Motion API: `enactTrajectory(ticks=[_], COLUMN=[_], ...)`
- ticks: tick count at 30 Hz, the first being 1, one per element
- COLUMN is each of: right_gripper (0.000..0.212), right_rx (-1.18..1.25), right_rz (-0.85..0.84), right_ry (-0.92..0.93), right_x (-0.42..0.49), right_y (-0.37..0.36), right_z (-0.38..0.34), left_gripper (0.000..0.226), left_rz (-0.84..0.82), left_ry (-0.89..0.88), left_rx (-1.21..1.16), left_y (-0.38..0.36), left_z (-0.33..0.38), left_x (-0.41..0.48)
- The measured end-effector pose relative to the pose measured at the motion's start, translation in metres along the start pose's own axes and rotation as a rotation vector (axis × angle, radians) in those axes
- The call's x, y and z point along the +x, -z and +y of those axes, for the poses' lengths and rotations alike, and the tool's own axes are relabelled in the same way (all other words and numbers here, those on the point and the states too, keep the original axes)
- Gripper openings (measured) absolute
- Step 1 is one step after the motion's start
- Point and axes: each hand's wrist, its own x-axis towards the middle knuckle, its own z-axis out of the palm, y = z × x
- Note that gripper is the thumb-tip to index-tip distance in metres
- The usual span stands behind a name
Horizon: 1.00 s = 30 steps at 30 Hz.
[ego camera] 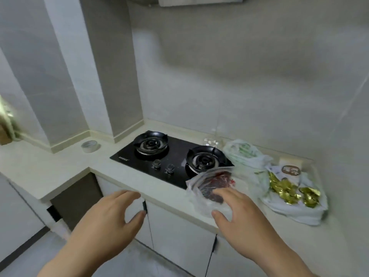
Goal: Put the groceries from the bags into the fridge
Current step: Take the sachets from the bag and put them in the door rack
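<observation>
I have the clear bag of red meat lying on the desk near its front edge, at about five o'clock from the right burner of the hob, with the bag's far corner lapping onto the black glass. My right hand is over it, fingers spread apart and slightly bent, thumb out by the bag's near edge. Whether the tips actually touch the plastic I cannot tell. My left hand sits at nine o'clock from the right one, off the desk edge in front of a cabinet door, fingers apart and loose, holding nothing.

The green-and-white bag stands at one o'clock from the meat, and the white bag with gold-wrapped pieces lies at three o'clock. Both look untouched.

I judge the meat bag soft and floppy. The thin film is likely slick, and the dark lump inside would slump to the lowest point once lifted (and possibly weep if the film is pinched hard). I would not grab a loose corner. Better to close the right hand across the lump itself, thumb under the near edge, and bring the left hand beneath as a cradle. It should be no great weight. The fridge is out of view.
</observation>
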Motion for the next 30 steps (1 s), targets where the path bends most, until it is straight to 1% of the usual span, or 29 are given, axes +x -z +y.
enactTrajectory(ticks=[5,9,14,18,21,25,27,30], right_gripper=[0.047,0.048,0.050,0.049,0.049,0.049,0.050,0.051], right_rx=[-0.034,-0.073,-0.127,-0.148,-0.152,-0.174,-0.174,-0.141], right_rz=[0.051,0.111,0.120,0.138,0.142,0.179,0.191,0.199], right_ry=[-0.214,-0.367,-0.489,-0.573,-0.634,-0.744,-0.795,-0.858], right_x=[-0.014,-0.011,0.016,0.044,0.054,0.052,0.048,0.042], right_y=[0.021,0.030,0.029,0.031,0.032,0.040,0.044,0.051], right_z=[0.051,0.077,0.084,0.085,0.090,0.108,0.120,0.143], left_gripper=[0.048,0.046,0.041,0.043,0.038,0.048,0.047,0.040], left_rz=[-0.072,-0.100,-0.222,-0.240,-0.294,-0.369,-0.414,-0.466], left_ry=[-0.168,-0.272,-0.363,-0.473,-0.505,-0.574,-0.598,-0.659], left_rx=[-0.093,-0.125,-0.184,-0.250,-0.315,-0.326,-0.339,-0.342], left_y=[-0.038,-0.062,-0.079,-0.100,-0.117,-0.148,-0.160,-0.176], left_z=[0.038,0.055,0.049,0.040,0.045,0.075,0.098,0.134], left_x=[0.060,0.105,0.161,0.208,0.236,0.267,0.278,0.290])
